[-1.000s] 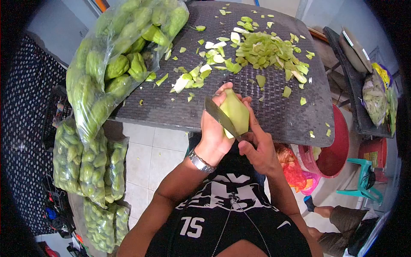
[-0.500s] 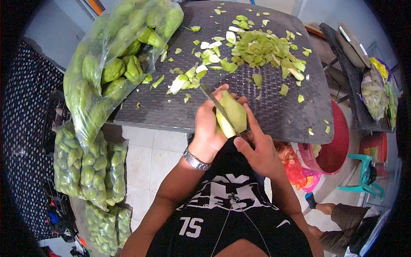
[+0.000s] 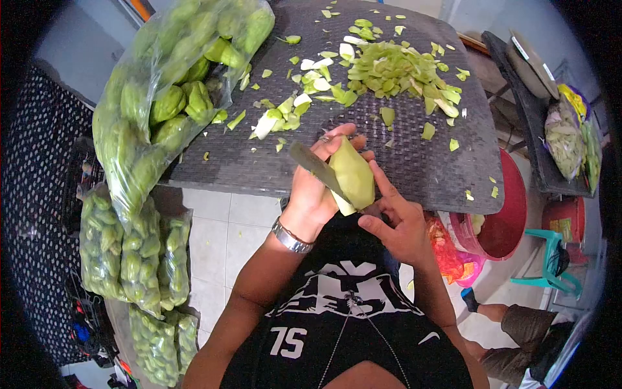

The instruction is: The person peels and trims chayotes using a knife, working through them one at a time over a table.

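Observation:
My left hand (image 3: 313, 188), with a metal watch on its wrist, holds a peeled pale green chayote (image 3: 352, 174) over the front edge of the dark woven-pattern table (image 3: 246, 170). In my right hand (image 3: 400, 223) is a knife, its handle mostly hidden by the fingers. The wide knife blade (image 3: 316, 167) lies against the left side of the chayote, pointing up and left. Beyond my hands, a pile of green peelings (image 3: 395, 70) and scattered scraps (image 3: 282, 117) lie on the table.
A clear bag of chayotes (image 3: 165, 104) covers the table's left end. More filled bags (image 3: 123, 249) stand below it. At right are a red tub (image 3: 508, 214), a teal stool (image 3: 551, 266), a side table (image 3: 512, 97) with bags, and another person's leg (image 3: 495, 312).
The knife blade has tilted flatter, its broad face now showing over the left hand. The chayote has turned slightly in my hand. The view has shifted slightly.

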